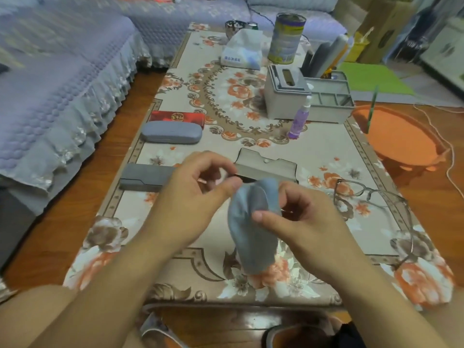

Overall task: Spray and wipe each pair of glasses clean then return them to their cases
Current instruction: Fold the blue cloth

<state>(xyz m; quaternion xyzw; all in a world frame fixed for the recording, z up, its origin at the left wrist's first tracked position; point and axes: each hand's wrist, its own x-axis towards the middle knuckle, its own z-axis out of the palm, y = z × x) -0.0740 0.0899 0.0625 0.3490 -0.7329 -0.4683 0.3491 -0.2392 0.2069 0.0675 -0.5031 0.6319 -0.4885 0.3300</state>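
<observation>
Grey-blue wiping cloth: held up over the near half of the table, pinched at its upper edge by both hands, lower part hanging loose. Wiping step in hand, by the look of it.

Left hand: fingers curled, thumb and fingertips closed on the cloth's top; something dark shows behind the fingers, possibly part of a frame, too hidden to say.

Right hand: fingers curled, thumb pressed on the cloth's right fold. Whether a pair of glasses sits inside the cloth cannot be told.

Glasses: one thin-framed pair, temples unfolded, lying on the floral table cover to the right of the hands, out of any case. Cleaned or not: cannot tell.

Open case: grey, flap up, just beyond the hands; contents hidden. Likely awaits a return.

Dark flat case: closed, left of the hands.

Grey oval case: closed, farther left.

Red case: closed, touching the oval one's far side.

Spray bottle: purple, upright, mid-table right, beside a grey tissue box.

Judgement: task partway; at least one pair still uncased, three closed cases of unknown status.
</observation>
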